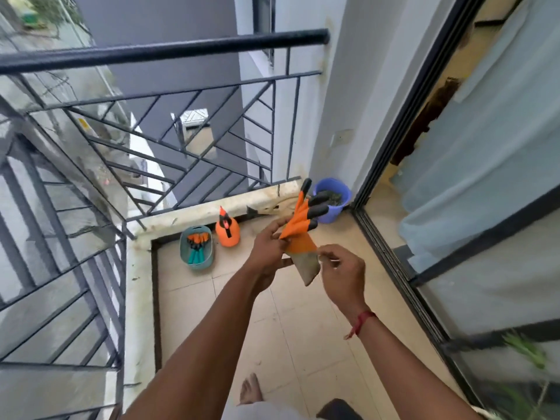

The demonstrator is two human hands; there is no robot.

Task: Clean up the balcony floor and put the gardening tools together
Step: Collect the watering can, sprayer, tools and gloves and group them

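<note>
Head view, left hand (269, 247): I see its fingers curled, pinching the orange part of the glove (298, 228).
Head view, right hand (342, 268): thumb and fingers pinch the glove's grey cuff; a red thread (362, 321) circles the wrist.
Glove: held in the air between both hands above the tiled floor (291, 328), black claw tips pointing up.
Basket (198, 266): teal, on the floor by the ledge, holding the tools (197, 247).
Spray bottle (227, 234): orange, just beside the basket.
Bucket (328, 215): blue, in the far corner, dark matter inside.
</note>
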